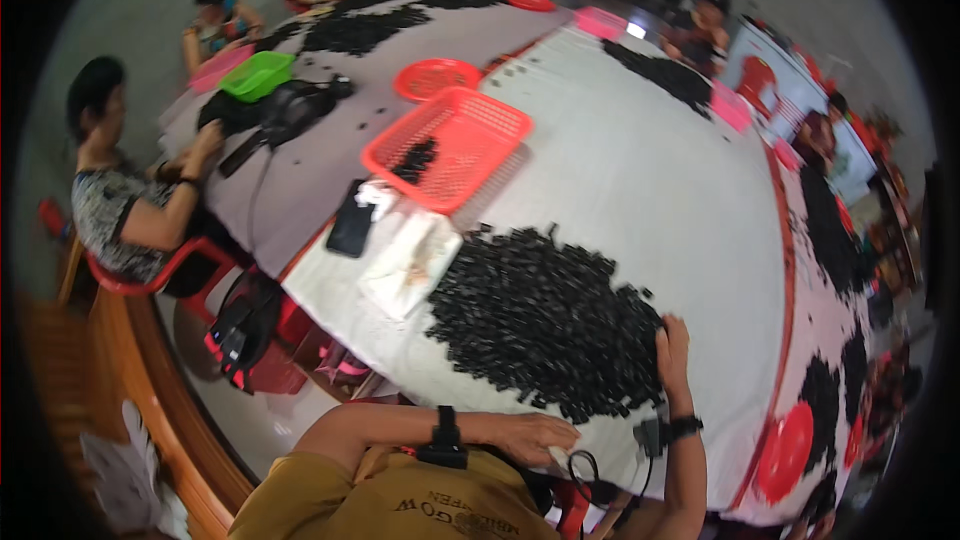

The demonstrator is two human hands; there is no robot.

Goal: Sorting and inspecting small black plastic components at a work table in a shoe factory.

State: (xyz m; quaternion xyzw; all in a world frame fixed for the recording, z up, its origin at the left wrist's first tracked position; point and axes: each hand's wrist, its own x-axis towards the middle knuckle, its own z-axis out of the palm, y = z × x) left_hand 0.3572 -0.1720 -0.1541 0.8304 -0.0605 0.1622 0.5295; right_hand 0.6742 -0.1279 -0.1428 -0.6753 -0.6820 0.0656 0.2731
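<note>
A wide pile of small black pieces (545, 325) lies on the pale tabletop in front of me; the pieces are too small to name. My right hand (674, 345) rests at the right edge of this pile, its fingers stretched out along the pieces. Close to the table's near edge, just below the pile, is my left hand (535, 437) with its fingers bent inward. A whitish bit and a looped black cable (583, 465) show beside its fingertips; what the fingers hold is hidden. Both wrists carry black straps with small devices.
Beyond the pile stand a red plastic basket (490, 130) with some black pieces in it and a round red tray (437, 78). A phone (351, 222) and a white cloth (410, 260) lie left of the pile. Several people sit round the tables, with a green basket (258, 76) at far left.
</note>
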